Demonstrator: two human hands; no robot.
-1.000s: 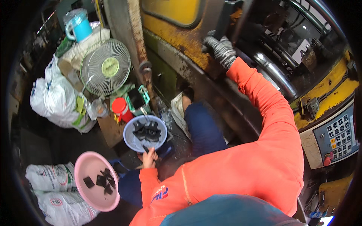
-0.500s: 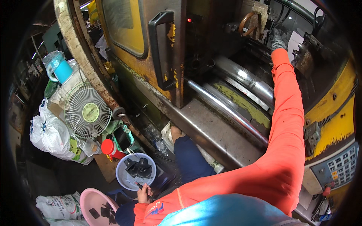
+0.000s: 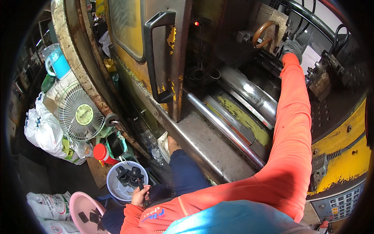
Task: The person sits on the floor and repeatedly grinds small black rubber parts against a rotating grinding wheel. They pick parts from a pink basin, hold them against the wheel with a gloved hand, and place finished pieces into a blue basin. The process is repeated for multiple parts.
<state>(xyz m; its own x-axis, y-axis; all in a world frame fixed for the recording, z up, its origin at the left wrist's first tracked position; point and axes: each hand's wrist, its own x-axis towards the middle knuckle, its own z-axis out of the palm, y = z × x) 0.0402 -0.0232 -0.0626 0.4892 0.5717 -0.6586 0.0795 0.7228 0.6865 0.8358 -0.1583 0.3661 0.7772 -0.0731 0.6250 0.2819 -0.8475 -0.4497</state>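
At your far left, the pink basin (image 3: 72, 212) sits close to your leg (image 3: 186, 167), so a shift of the knee could tip its dark scraps (image 3: 83, 217). Next, the black moulded parts (image 3: 130, 175) lie in the lavender basin (image 3: 113, 192); your bare left hand (image 3: 138, 195) is at its rim, fingers curled closed around a thin dark tool (image 3: 140, 182). If that tool is sharp, it could slip while you reach the other way (you can hardly watch both hands at once). The door (image 3: 179, 74) stands open; should it slide, it could strike your outstretched arm. Across the steel rod (image 3: 226, 130), your gloved right hand (image 3: 293, 48) is deep inside, near the curved brown pipe (image 3: 261, 35); I cannot tell how far its fingers open or what they hold. Any machine movement could trap the glove.
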